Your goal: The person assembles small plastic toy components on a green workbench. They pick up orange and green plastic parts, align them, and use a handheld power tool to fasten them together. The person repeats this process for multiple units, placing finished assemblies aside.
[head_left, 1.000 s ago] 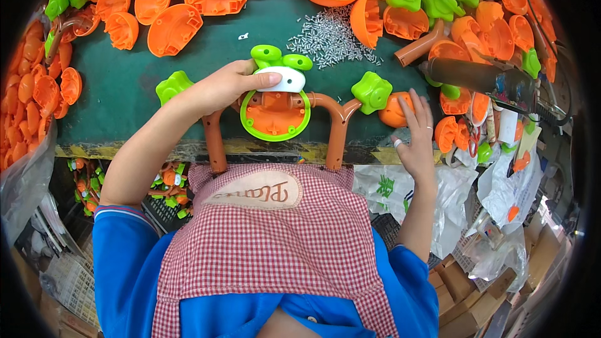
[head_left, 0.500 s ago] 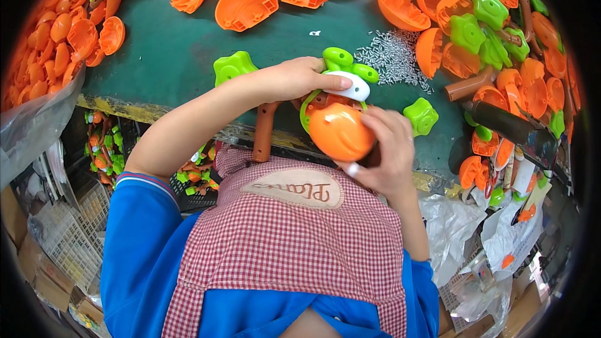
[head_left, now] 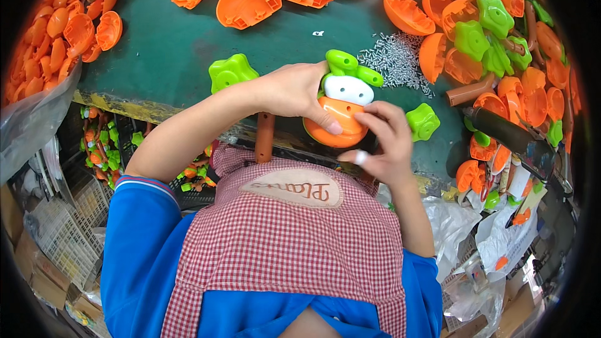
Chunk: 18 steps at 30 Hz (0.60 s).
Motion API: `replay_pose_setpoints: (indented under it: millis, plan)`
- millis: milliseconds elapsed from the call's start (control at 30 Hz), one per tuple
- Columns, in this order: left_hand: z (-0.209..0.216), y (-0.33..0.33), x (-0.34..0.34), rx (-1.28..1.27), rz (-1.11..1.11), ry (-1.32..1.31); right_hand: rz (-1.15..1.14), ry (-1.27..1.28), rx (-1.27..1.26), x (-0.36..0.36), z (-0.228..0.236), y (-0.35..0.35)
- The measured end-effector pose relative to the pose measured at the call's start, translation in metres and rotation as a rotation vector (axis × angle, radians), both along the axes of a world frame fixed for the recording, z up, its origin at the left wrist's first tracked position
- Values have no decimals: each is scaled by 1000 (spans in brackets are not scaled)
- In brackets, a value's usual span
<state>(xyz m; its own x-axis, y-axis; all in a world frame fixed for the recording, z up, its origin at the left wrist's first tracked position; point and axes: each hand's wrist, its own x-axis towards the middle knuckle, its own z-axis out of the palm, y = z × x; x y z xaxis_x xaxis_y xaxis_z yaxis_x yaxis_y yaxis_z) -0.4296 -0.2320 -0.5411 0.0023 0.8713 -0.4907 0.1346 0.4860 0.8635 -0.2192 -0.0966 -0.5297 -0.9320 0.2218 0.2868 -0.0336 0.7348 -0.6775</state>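
Seating the orange shell (head_left: 350, 130) below the white eye piece (head_left: 347, 91), apparently.
Left hand (head_left: 294, 89) is gripping it by the green table (head_left: 156, 56)'s near edge; right hand (head_left: 389, 143) is half-curling at its right; next move is probably calling for even pressure.

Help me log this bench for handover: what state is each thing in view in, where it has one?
Left hand, gripping, thumb on the orange shell.
Right hand, partly open, fingertips at the shell's edge.
Orange shell, rounded side outward; fastening unclear.
White piece, uncovered, above the shell.
Screws, loose, heaped.
Orange half-shells at the back, loose, several showing hollow sides.
Dark tool, unheld.
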Motion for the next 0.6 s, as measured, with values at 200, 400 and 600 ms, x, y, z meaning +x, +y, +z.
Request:
replay_pose_setpoints:
  millis: [200, 400, 600]
  plan:
    - [3, 3, -2, -33, -42, 41, -320, -400, 368, -40, -7, 53]
    - [1, 2, -2, 5, -24, 12, -297, -324, 421, -45, -31, 63]
    - [-1, 3, -1, -38, -28, 29, -395, -202, 382, -39, -27, 59]
